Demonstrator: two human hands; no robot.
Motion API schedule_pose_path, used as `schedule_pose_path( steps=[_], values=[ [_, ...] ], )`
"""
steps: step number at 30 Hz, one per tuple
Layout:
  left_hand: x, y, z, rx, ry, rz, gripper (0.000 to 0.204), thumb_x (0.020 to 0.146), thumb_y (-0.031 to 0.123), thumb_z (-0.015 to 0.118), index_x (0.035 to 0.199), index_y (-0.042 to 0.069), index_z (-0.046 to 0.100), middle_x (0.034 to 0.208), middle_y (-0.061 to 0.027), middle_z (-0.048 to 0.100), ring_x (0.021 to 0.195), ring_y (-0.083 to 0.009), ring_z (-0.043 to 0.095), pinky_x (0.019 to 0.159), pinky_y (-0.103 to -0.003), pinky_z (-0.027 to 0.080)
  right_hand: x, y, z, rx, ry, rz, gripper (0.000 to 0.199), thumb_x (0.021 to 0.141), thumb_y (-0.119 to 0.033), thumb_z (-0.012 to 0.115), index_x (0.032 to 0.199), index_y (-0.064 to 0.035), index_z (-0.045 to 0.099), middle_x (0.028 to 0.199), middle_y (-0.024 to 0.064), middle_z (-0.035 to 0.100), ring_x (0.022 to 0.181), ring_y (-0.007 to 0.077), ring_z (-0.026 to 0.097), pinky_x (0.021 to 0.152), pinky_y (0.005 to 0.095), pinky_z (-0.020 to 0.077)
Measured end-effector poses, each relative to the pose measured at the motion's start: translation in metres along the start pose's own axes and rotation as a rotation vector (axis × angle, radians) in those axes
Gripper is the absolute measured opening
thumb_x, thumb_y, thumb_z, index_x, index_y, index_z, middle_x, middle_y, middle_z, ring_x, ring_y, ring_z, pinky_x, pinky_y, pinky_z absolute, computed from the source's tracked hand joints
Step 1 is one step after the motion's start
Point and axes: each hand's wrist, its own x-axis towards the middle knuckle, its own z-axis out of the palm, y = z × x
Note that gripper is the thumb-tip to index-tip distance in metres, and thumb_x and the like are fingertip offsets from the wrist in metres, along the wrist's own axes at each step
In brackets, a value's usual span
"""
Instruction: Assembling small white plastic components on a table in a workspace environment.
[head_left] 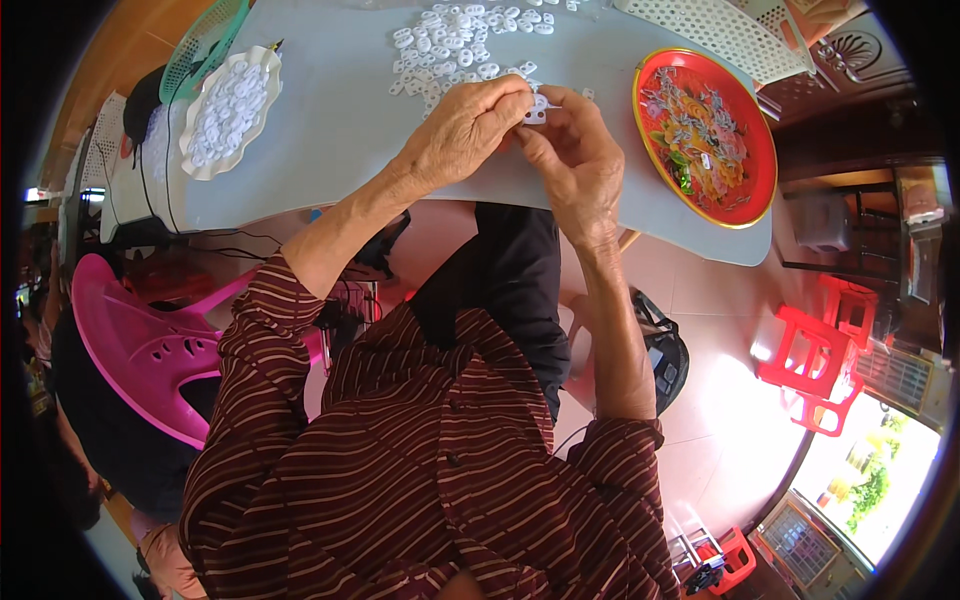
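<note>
White piece between two hands, over a grey table

Table [330, 130]: largest item. We note its near edge curving beneath the forearms, with the piece on the far side of that edge. Grey surface shows between dish and left forearm, and between right hand and tray; we judge sideways room fair, forward room tighter because of the pile.

Tray [764, 150]: red, round, near the table's right edge, small silvery bits inside.

Pile [450, 40]: loose white pieces, spread just beyond the hands.

Dish [198, 172]: scalloped, heaped with white pieces, well to the left.

Left hand [465, 120]: thumb and fingers pinched narrow on the piece's left side.

Right hand [585, 160]: thumb and forefinger curved narrowly around the right side; we cannot tell whether they grip.

Piece [537, 110]: white, with dark holes, between the fingertips. We judge it light, stiff, probably smooth plastic, so apt to slip rather than break. Best hold, in our view: opposite outer edges, between finger pads, holes left uncovered.
</note>
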Motion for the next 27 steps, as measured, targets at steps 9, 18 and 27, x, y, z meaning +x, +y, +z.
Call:
schedule_pose_path(
  steps=[9,18,27],
  values=[
    [-0.009,-0.007,0.0,-0.003,-0.044,-0.065,0.031,0.096,0.028,0.042,0.095,-0.001,0.053,0.062,-0.009,0.046,0.057,-0.0148,0.042,0.056,-0.031,0.039,0.006,-0.003,-0.003,-0.331,-0.054,-0.117,0.028,0.073,0.001,0.071,0.098,-0.0026,0.059,0.07,0.0054,0.061,0.062,0.011,0.059,0.058,0.0255,0.0489],
    [-0.004,-0.027,-0.003,0.171,-0.031,0.329,0.023,0.091,0.02,0.043,0.083,0.0,0.051,0.061,-0.0076,0.046,0.059,-0.0136,0.044,0.056,-0.031,0.04,0.006,0.002,-0.006,-0.311,-0.12,-0.129,0.02,0.078,-0.001,0.069,0.095,-0.0006,0.059,0.071,0.0048,0.062,0.063,0.01,0.058,0.059,0.0239,0.0487],
    [-0.012,-0.012,0.001,-0.059,0.012,0.017,0.023,0.093,0.021,0.045,0.086,0.0,0.053,0.061,-0.0045,0.045,0.057,-0.0118,0.042,0.054,-0.028,0.039,0.005,0.002,-0.012,0.04,-0.191,0.072,0.031,0.082,0.004,0.064,0.11,-0.0002,0.051,0.08,0.0026,0.059,0.073,0.0071,0.055,0.066,0.0199,0.0452]
  ],
)
